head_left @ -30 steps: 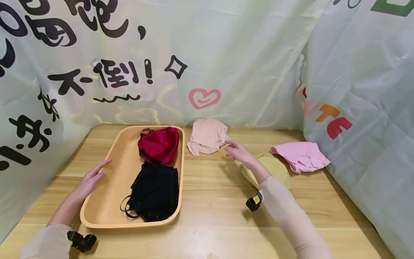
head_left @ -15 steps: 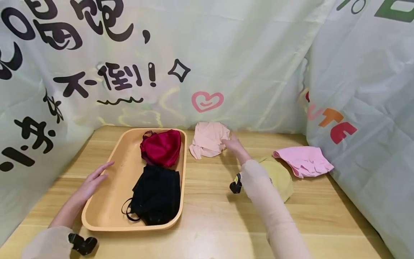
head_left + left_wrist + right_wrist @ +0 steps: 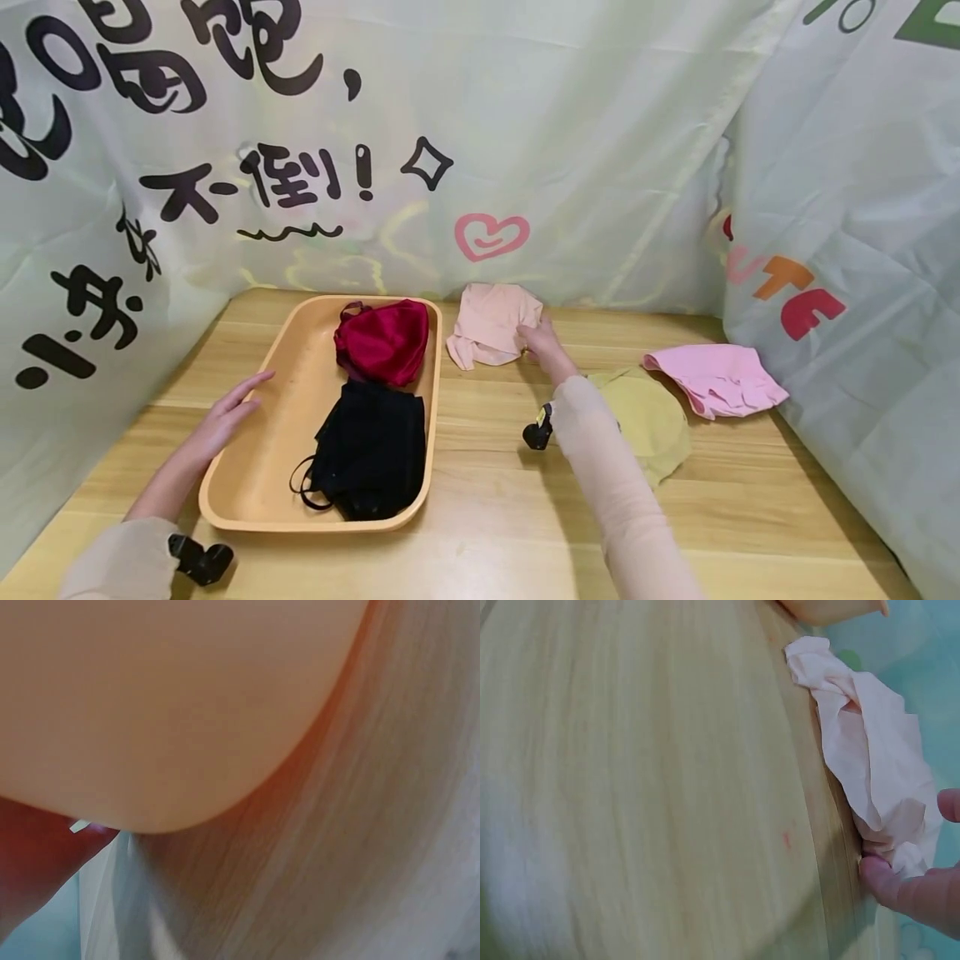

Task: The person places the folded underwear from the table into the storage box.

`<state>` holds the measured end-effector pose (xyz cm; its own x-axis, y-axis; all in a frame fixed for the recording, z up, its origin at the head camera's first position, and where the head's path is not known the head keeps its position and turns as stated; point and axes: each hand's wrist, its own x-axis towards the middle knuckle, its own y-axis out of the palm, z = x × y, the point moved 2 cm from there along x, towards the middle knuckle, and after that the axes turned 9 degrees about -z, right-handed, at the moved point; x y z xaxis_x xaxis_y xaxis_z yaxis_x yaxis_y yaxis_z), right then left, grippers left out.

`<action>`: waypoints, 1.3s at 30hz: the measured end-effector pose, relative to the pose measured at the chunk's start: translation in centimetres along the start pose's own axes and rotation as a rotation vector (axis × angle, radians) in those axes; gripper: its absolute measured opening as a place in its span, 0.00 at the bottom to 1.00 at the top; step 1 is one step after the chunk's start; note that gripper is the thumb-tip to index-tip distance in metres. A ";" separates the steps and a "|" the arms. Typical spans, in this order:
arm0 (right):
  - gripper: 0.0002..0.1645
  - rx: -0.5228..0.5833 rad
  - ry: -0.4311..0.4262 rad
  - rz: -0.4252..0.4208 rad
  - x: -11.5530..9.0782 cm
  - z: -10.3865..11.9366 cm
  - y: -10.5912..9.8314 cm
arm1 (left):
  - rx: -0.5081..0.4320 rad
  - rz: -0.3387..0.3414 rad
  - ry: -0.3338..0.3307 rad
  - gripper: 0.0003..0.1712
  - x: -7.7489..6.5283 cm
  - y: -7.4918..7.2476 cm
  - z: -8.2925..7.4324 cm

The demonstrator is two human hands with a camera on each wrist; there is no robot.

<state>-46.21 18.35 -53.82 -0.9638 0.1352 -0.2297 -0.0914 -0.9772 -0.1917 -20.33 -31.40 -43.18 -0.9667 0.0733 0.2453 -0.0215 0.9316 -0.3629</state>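
My right hand [image 3: 545, 343] is at the right edge of a crumpled pale pink cloth [image 3: 491, 321] at the back of the table. In the right wrist view the thumb [image 3: 885, 881] is at the near end of the cloth [image 3: 870, 742], with a finger on its other side, pinching the edge. My left hand [image 3: 225, 421] lies with straight fingers along the left rim of an orange tray [image 3: 251, 467]. Inside that tray are a shiny dark red cloth bundle [image 3: 386, 342] and, nearer, a folded black cloth [image 3: 375, 450] with a thin loop.
Right of centre lies a yellow cloth [image 3: 648, 421], partly behind my right forearm. A brighter pink cloth [image 3: 716, 379] lies beyond it, near the right curtain. Printed curtains [image 3: 600, 167] close off the back and sides of the wooden table [image 3: 480, 517].
My right hand has moved left and down from over the table to the edge of the pale pink cloth, its fingers closing there. The left hand stays at the tray's rim.
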 end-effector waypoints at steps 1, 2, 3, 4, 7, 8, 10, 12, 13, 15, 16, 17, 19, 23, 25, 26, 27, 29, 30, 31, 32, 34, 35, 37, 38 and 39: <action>0.56 0.047 -0.013 -0.002 0.8 -0.8 0.2 | 0.002 -0.001 0.001 0.25 0.0 0.0 0.0; 0.55 0.090 -0.004 -0.001 1.2 -1.0 0.4 | 0.002 -0.001 -0.001 0.25 0.0 -0.1 0.0; 0.55 0.121 0.020 0.005 1.6 -1.3 0.7 | 0.005 -0.001 -0.003 0.25 0.0 -0.1 0.0; 0.56 0.154 0.017 0.022 1.8 -1.5 0.9 | 0.009 0.000 -0.005 0.25 0.0 -0.1 0.0; 0.53 0.228 0.019 0.040 0.5 -0.5 1.7 | 0.008 0.005 -0.016 0.25 -0.1 -0.1 0.0; 0.52 0.244 -0.001 0.051 -0.2 0.0 1.9 | 0.009 0.007 -0.021 0.25 -0.1 0.0 0.0; 0.51 0.276 -0.052 0.076 -2.3 1.5 2.4 | 0.004 0.011 -0.033 0.26 -0.1 -0.1 0.0; 0.47 0.290 -0.080 0.094 -4.6 3.2 3.1 | 0.005 0.010 -0.034 0.26 -0.2 -0.1 0.0; 0.45 0.277 -0.099 0.106 -5.4 3.9 3.4 | 0.008 0.009 -0.032 0.26 -0.2 -0.1 0.0; 0.42 0.269 -0.094 0.123 -6.3 4.5 4.0 | 0.011 0.005 -0.025 0.25 -0.3 -0.2 0.0; 0.40 0.268 -0.076 0.131 -6.4 4.4 4.2 | 0.012 0.004 -0.014 0.25 -0.3 -0.1 0.0; 0.39 0.288 -0.081 0.157 -5.9 4.0 4.4 | 0.015 0.002 -0.003 0.25 -0.3 -0.1 0.0; 0.38 0.319 -0.061 0.186 -4.4 2.6 4.7 | 0.014 -0.002 0.012 0.24 -0.2 -0.1 -0.1; 0.37 0.344 -0.013 0.202 -2.9 0.8 5.3 | 0.011 -0.002 0.015 0.24 -0.2 0.0 0.0; 0.35 0.340 0.004 0.181 -2.6 0.1 5.4 | 0.009 -0.001 0.011 0.25 -0.3 0.1 0.1; 0.33 0.344 -0.002 0.165 -2.5 -0.2 5.3 | 0.007 0.002 0.010 0.25 -0.4 0.2 0.2; 0.32 0.350 -0.001 0.129 -2.1 -0.7 5.3 | 0.008 0.002 0.014 0.24 -0.4 0.3 0.2; 0.28 0.348 -0.006 0.052 -1.7 -1.1 4.8 | 0.004 -0.002 0.023 0.24 -0.4 0.4 0.3; 0.26 0.352 -0.010 0.012 -1.4 -1.3 4.6 | 0.003 -0.004 0.026 0.24 -0.4 0.4 0.3; 0.23 0.338 -0.005 -0.044 -1.4 -1.3 4.3 | 0.003 -0.004 0.028 0.24 -0.4 0.4 0.3; 0.21 0.329 -0.002 -0.086 -1.4 -1.2 3.9 | 0.006 -0.004 0.032 0.24 -0.3 0.4 0.3; 0.17 0.299 0.012 -0.165 -1.4 -0.8 3.2 | 0.007 -0.008 0.045 0.24 -0.1 0.3 0.2; 0.18 0.293 0.010 -0.185 0.3 -1.8 2.8 | 0.008 -0.008 0.043 0.24 0.0 0.2 0.2; 0.17 0.282 0.023 -0.237 1.2 -2.1 2.1 | 0.009 -0.006 0.045 0.24 0.1 0.1 0.1; 0.17 0.298 0.019 -0.248 0.8 -1.7 1.7 | 0.009 -0.006 0.043 0.24 0.1 0.1 0.1; 0.16 0.310 0.012 -0.263 -0.2 -0.9 1.4 | 0.011 -0.005 0.040 0.24 0.2 0.1 0.1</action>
<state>-45.96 17.07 -54.88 -0.8945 0.3875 -0.2231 -0.4076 -0.9118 0.0504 -20.52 -31.34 -43.21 -0.9556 0.0829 0.2828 -0.0294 0.9281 -0.3712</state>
